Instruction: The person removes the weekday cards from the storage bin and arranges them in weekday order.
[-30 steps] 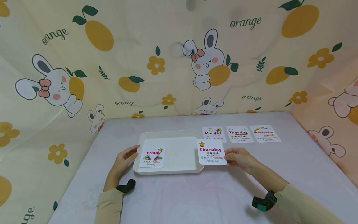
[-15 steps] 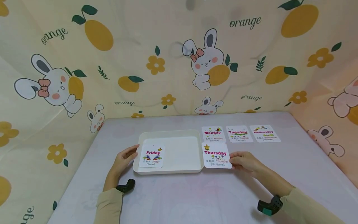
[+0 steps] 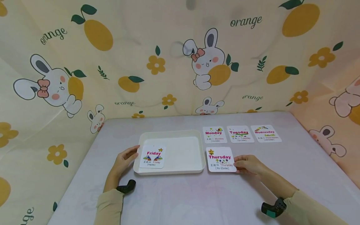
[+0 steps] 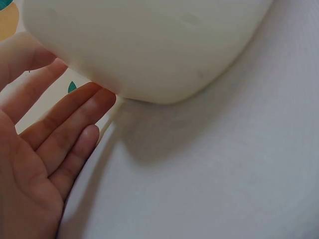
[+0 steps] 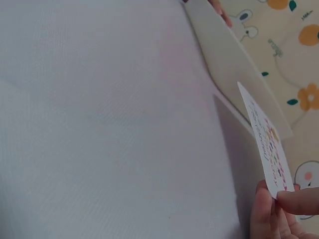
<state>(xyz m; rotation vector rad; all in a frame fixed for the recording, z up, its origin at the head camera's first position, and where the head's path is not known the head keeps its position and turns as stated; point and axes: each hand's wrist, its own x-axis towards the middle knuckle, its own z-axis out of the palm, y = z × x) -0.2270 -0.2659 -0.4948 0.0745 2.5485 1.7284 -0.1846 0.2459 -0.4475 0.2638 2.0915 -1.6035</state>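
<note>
Between thumb and fingers, my right hand (image 3: 248, 164) pinches the right edge of the Thursday card (image 3: 220, 159), a white square card with rounded corners. In the right wrist view the card (image 5: 266, 144) is tilted, held above the table with its shadow below. My left hand (image 3: 125, 161) touches the left side of a white tray (image 3: 180, 172). Seen from the left wrist, that hand's fingers (image 4: 75, 119) are fairly straight, their tips right at the tray's outer wall (image 4: 149, 59). A Friday card (image 3: 153, 157) lies inside the tray at its left end.
Behind the Thursday card, the Monday card (image 3: 215, 135), Tuesday card (image 3: 240, 134) and Wednesday card (image 3: 266, 133) lie in a row on the white table (image 3: 174, 200). A printed cloth with rabbits and oranges (image 3: 168, 62) hangs behind and at both sides.
My right hand has moved the Thursday card right and toward the front, from overlapping the tray's right edge and the Monday card to beside the tray. The left hand stays in place.
</note>
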